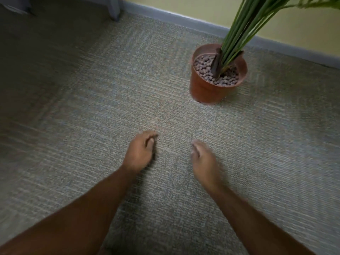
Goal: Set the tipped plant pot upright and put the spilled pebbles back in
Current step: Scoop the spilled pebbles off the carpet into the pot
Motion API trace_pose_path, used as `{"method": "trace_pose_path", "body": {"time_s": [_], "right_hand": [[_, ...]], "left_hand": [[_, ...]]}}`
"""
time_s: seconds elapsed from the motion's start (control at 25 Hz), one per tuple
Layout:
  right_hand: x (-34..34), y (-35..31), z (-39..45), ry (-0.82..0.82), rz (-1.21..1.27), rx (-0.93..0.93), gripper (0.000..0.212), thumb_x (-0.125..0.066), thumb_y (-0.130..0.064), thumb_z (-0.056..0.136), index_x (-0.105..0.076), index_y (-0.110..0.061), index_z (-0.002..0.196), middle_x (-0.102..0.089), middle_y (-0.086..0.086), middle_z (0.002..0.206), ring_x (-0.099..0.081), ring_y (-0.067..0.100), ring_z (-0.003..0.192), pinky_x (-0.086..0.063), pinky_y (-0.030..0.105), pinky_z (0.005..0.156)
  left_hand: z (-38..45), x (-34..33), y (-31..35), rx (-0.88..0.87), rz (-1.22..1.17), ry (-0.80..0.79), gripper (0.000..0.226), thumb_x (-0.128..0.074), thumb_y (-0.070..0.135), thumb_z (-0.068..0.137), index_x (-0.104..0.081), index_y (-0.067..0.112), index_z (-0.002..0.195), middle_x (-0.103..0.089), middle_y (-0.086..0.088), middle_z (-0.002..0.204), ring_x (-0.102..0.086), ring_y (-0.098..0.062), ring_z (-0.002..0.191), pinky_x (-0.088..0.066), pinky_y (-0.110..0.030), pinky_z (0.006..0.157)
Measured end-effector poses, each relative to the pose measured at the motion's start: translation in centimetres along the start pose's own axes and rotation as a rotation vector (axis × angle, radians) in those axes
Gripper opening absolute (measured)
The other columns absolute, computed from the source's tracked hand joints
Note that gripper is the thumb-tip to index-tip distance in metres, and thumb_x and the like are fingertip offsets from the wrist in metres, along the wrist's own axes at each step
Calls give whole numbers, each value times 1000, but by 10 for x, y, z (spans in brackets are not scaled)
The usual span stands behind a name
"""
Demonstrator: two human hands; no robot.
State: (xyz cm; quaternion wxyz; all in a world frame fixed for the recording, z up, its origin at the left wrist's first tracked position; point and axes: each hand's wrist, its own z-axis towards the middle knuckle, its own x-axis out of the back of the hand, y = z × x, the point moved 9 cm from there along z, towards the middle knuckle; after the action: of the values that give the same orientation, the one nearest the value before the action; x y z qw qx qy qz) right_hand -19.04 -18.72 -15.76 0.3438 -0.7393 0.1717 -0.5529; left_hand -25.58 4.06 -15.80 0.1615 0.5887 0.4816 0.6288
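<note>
A terracotta-coloured plant pot [211, 89] is seen standing upright on the carpet [92, 107] in the upper right of the frame, close to the grey skirting board [184, 17] that runs diagonally along the foot of a pale yellow wall [211, 10]. The pot is filled almost to its rim with brownish-grey pebbles [204, 68]. Long green stems [244, 28] rise from the middle of the pebbles and lean toward the upper right corner, where they are cut off by the frame edge; a dark brown stub [216, 64] is seen at their base.

Two bare forearms are extended from the bottom of the frame toward its centre. The left hand [139, 151] is held low over the carpet just left of centre, its fingers curled inward and its thumb drawn toward them; whether something small is pinched there cannot be told because of blur. The right hand [204, 159] is held just right of centre, blurred, with fingers loosely bent and nothing seen in it. Both hands are well apart from the pot, which lies above and to the right of them.

In the upper left corner, the pale foot of a piece of furniture [114, 10] is seen on the carpet.
</note>
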Motion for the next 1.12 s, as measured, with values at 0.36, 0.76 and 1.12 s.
{"method": "trace_pose_path", "body": {"time_s": [0.36,0.76,1.12], "right_hand": [[-74,-48,-35,-230,-251,359,50,-44,-12,107,-39,-10,156,-32,3,166,-23,16,155,-11,25,125],[-55,-51,-28,-192,-92,291,41,-50,-8,105,-56,-10,145,-54,1,151,-45,10,140,-20,8,115],[-44,-11,-17,-251,924,-521,23,-56,1,100,-73,-5,115,-80,8,101,-78,19,92,-61,28,76]], "left_hand": [[-73,-39,4,-367,491,-157,73,-71,-17,76,-56,1,145,-56,-20,149,-52,-37,138,-47,-48,112],[-51,-17,18,-144,279,37,26,-67,-9,90,-78,10,103,-71,-2,99,-58,-19,95,-52,-36,85],[-39,-48,51,7,-75,-7,14,-68,7,96,-69,20,94,-70,11,85,-68,-4,78,-57,-19,68]]}}
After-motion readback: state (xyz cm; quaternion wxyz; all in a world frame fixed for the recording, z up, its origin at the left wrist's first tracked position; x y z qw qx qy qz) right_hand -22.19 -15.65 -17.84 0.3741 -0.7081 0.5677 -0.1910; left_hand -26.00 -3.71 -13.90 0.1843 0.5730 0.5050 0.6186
